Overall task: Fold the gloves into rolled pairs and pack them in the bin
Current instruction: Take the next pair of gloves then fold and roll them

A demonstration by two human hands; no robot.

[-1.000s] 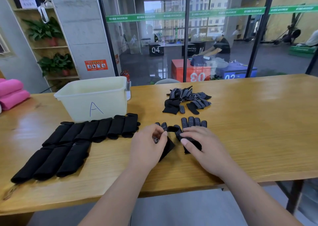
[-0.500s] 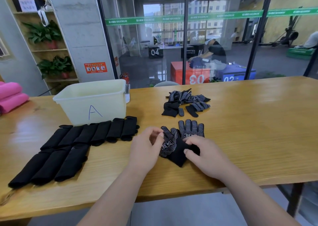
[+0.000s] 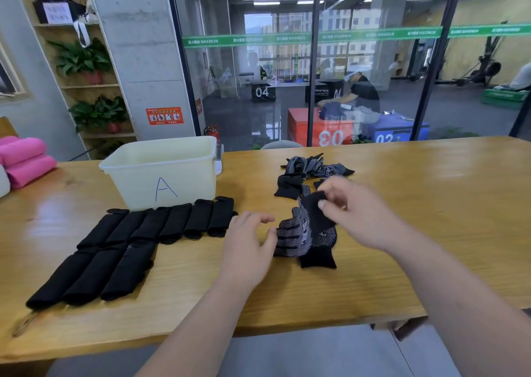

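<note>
We see both forearms reaching in from the near edge over the wooden tabletop [image 3: 431, 204]; the left hand [image 3: 247, 247] lies palm down and low, its fingers [image 3: 265, 219] loosely apart and only slightly bent, holding nothing, with the thumb tip against the finger ends of a dotted black glove pair [image 3: 306, 234]; the right hand [image 3: 359, 216] is raised a little above the tabletop, wrist angled inward, and its thumb and curled fingers are pinched on the plain black cuff at the far end of that pair, lifting it; the rest of the pair lies flat between the two hands, its other cuff pointing toward the near edge.

Beyond the right hand we find a loose heap of gloves [image 3: 311, 168], just touching the lifted cuff from behind as far as we can tell; to the left, rolled pairs [image 3: 129, 241] lie in two rows on the tabletop, three in the nearer row, the farther row right in front of the pale bin [image 3: 163, 175] marked "A"; we cannot see down into the bin; pink rolls [image 3: 26, 158] sit at the far left edge.
</note>
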